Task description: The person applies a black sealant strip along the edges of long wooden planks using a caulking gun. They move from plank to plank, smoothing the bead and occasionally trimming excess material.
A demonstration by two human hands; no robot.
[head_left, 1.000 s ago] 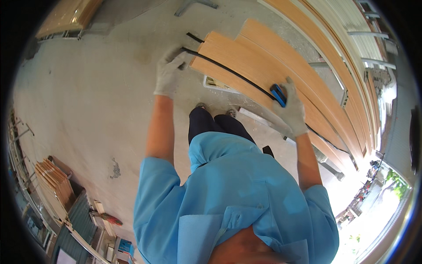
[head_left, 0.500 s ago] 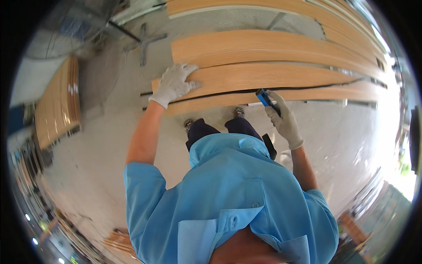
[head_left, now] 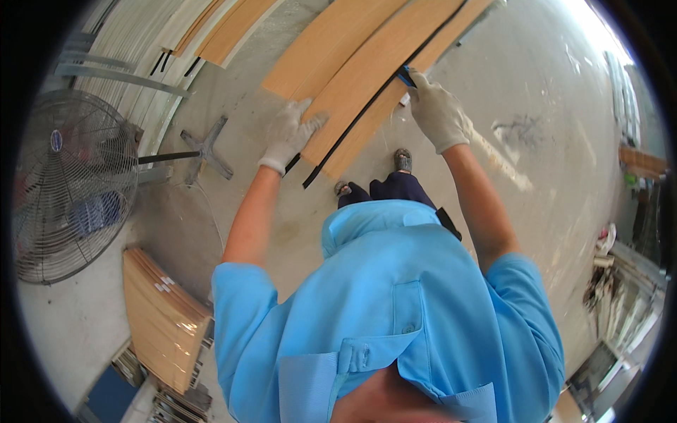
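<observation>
Long wood-grain panels (head_left: 381, 70) lie side by side, with a black strip (head_left: 357, 121) running lengthwise along them and sticking out past their near end. My left hand (head_left: 288, 134), in a pale work glove, rests on the panels' near-left end with its fingers spread. Gloved as well, my right hand (head_left: 437, 109) is closed round a small blue-and-black hand tool (head_left: 405, 75), held at the black strip. The glove covers most of the tool, so its exact kind cannot be made out.
A large caged fan (head_left: 74, 183) stands at left, near a cross-shaped metal foot (head_left: 206, 149). Below it leans a stack of wood-grain boards (head_left: 166, 317). More long panels (head_left: 233, 32) lie at the far left. Racked materials (head_left: 627, 310) line the right side.
The view has turned, so the panels now slant up to the right and the fan shows. My right hand has brought the tool against the strip; my left stays at the panels' end.
</observation>
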